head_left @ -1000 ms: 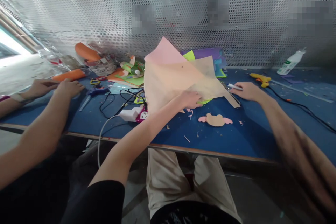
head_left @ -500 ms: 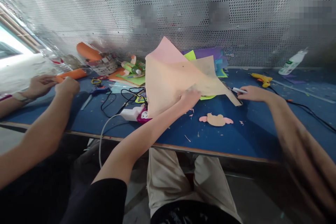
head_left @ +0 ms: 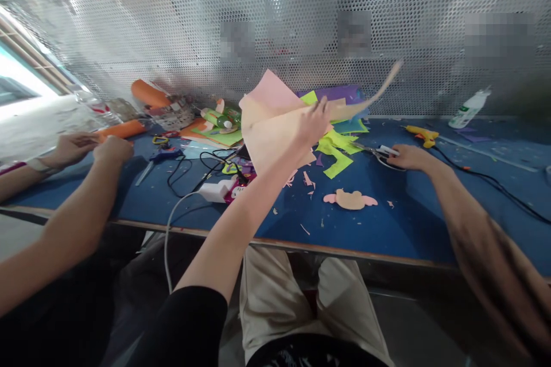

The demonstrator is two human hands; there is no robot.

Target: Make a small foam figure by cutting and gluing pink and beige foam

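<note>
My left hand (head_left: pixel 316 120) is closed on a cream sheet of felt or foam (head_left: pixel 271 132), lifting its right side so a narrow strip curls up toward the mesh. My right hand (head_left: pixel 408 157) grips the handles of a pair of scissors (head_left: pixel 373 150), whose blades point left over the table by lime-green scraps (head_left: pixel 338 152). A white piece (head_left: pixel 388 151) shows by its fingers; I cannot tell whether it is a separate thing. A pink sheet (head_left: pixel 270 89) stands behind the cream one. In front lies a beige cut-out with pink wings (head_left: pixel 349 199).
At left, a co-worker's hands (head_left: pixel 112 149) hold an orange roll (head_left: pixel 123 129). A blue glue gun (head_left: pixel 166 155), a white plug (head_left: pixel 215 190) and cables lie nearby. To the right are a yellow glue gun (head_left: pixel 424 135) and a white bottle (head_left: pixel 471 108). Perforated metal (head_left: pixel 297 28) backs the table.
My left hand has moved up, raising the cream sheet and uncovering the lime-green scraps. The scissors in my right hand now show more clearly. The view has tilted slightly upward.
</note>
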